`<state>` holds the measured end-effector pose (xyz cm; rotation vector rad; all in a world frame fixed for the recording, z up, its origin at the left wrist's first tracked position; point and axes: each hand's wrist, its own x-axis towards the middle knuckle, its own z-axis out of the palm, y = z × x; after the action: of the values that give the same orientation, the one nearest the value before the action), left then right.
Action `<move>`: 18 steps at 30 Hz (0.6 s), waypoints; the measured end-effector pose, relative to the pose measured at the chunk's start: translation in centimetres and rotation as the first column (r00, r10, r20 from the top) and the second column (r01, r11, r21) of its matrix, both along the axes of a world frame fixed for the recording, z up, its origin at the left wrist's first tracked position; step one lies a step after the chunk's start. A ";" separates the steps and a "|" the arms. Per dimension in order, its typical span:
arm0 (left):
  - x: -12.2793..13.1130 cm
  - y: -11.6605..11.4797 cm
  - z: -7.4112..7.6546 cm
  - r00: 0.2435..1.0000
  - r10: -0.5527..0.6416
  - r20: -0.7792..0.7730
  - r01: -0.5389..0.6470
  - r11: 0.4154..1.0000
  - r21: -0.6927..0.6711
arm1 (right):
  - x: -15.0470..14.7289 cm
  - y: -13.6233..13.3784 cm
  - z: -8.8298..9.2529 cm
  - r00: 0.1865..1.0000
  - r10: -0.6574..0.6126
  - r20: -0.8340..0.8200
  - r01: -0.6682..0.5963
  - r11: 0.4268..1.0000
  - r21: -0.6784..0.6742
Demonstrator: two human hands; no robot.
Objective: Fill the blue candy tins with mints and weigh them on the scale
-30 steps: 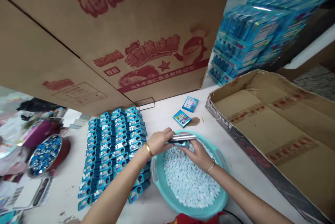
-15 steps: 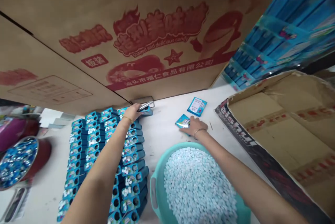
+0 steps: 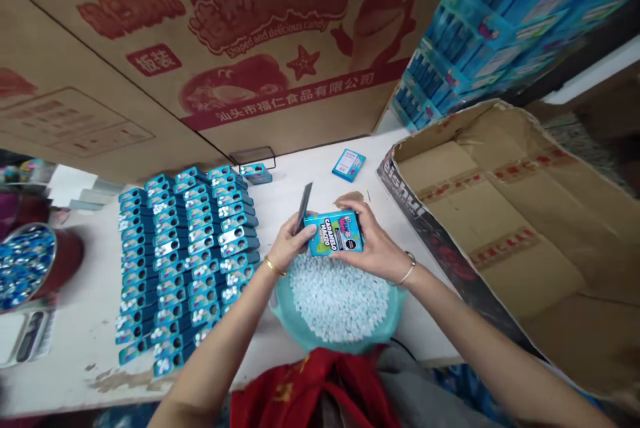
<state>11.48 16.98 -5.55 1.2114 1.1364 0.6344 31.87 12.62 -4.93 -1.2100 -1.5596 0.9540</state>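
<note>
A small blue candy box [image 3: 331,233] is held up between my two hands, printed front facing me. My right hand [image 3: 377,245] grips it by the right end, thumb on the upper edge and fingers below. My left hand [image 3: 290,241] is closed around a thin, flat grey tool [image 3: 304,207] that points upward; its exact kind I cannot make out. The left thumb also presses on the box's left end. Just below both hands is a teal basin [image 3: 283,311] full of pale blue-white candies [image 3: 340,301].
Rows of blue boxes [image 3: 200,231] with round holes stand to the left. Another box [image 3: 349,165] lies flat behind my hands, and one [image 3: 256,173] by a wire frame. An open carton [image 3: 480,215] is at right, big cartons [image 3: 280,95] behind, a red bowl [image 3: 67,255] far left.
My right hand has lifted a candy box from the table toward me. My left hand has come from the rows of boxes to meet it, still holding the thin tool. The view has shifted.
</note>
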 end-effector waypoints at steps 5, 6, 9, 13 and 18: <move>2.5 -7.2 -0.5 0.992 -0.005 0.128 0.017 0.995 -0.094 | -1.2 -7.8 -1.1 0.727 -0.449 -0.519 0.242 0.875 -0.419; 2.2 -7.9 -0.8 0.998 -0.035 0.060 0.038 0.998 -0.042 | -0.9 -8.9 -1.8 0.653 -0.511 -0.559 0.238 0.839 -0.489; 0.2 -8.8 -2.2 0.950 -0.048 -0.308 0.105 0.980 0.170 | 1.5 -11.6 -3.8 0.508 -0.622 -0.596 0.257 0.770 -0.584; -2.7 -7.8 -4.1 0.592 -0.056 -0.804 0.405 0.883 0.236 | 5.0 -13.6 -5.5 0.496 -0.648 -0.578 0.242 0.742 -0.625; -1.4 -6.9 -7.0 0.336 -0.161 -0.928 0.684 0.719 0.123 | 5.2 -14.1 -7.1 0.537 -0.616 -0.577 0.248 0.769 -0.590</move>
<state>10.07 10.03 -12.52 2.4023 1.3864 -0.2760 37.06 -1.46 -12.03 -1.1937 -0.3136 1.2676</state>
